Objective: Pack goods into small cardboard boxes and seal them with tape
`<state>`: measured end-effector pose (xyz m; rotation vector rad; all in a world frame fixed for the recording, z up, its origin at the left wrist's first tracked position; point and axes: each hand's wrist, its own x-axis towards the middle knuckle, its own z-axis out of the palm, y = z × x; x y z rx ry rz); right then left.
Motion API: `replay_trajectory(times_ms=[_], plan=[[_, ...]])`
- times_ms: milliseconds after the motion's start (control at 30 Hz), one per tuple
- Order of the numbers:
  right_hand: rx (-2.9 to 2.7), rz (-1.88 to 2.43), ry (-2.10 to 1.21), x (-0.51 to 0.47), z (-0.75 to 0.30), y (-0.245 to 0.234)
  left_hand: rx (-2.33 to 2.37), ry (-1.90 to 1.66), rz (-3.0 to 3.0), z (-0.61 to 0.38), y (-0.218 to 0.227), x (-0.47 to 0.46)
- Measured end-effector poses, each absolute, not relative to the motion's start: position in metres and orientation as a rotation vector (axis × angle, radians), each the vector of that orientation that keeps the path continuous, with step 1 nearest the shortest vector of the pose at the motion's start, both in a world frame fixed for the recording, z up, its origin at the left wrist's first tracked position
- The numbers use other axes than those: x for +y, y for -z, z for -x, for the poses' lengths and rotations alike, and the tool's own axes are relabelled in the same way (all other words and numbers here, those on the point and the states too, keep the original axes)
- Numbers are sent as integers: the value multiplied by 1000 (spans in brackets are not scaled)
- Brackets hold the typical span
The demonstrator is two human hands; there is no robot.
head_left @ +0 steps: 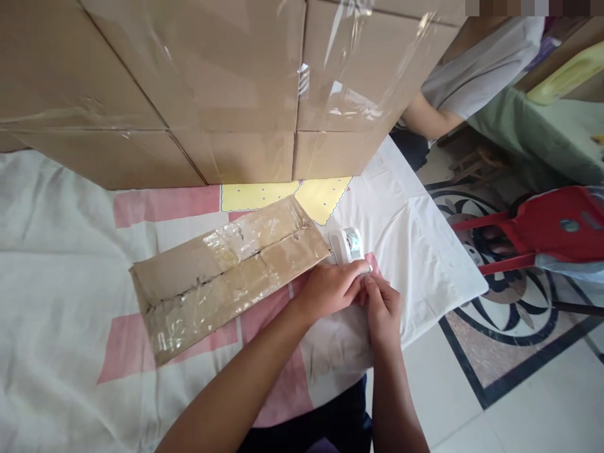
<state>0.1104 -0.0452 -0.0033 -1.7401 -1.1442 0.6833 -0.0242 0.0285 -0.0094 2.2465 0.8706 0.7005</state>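
Both my hands meet near the table's right front corner. My left hand [330, 288] is closed, its fingers pinched against those of my right hand [383, 306], which is closed too. Between the fingertips sits something small that I cannot make out. Just beyond my hands lies a small white device [346, 245] on the cloth; my left fingers reach its near edge. A flattened, taped piece of cardboard [226, 274] lies to the left of my hands, touching my left hand's wrist side.
A white, pink and yellow cloth [56, 264] covers the table. Large stacked cardboard boxes [212, 82] wrapped in clear film fill the far side. Another person in a grey shirt [476, 69] sits at the far right. A red chair [542, 229] stands on the patterned floor.
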Motion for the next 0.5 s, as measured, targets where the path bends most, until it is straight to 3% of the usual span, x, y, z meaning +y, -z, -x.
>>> replay_trajectory(times_ms=[500], plan=[[-997,1721,-589,-41,-103,7,789,-836,-2335,24,13,29]])
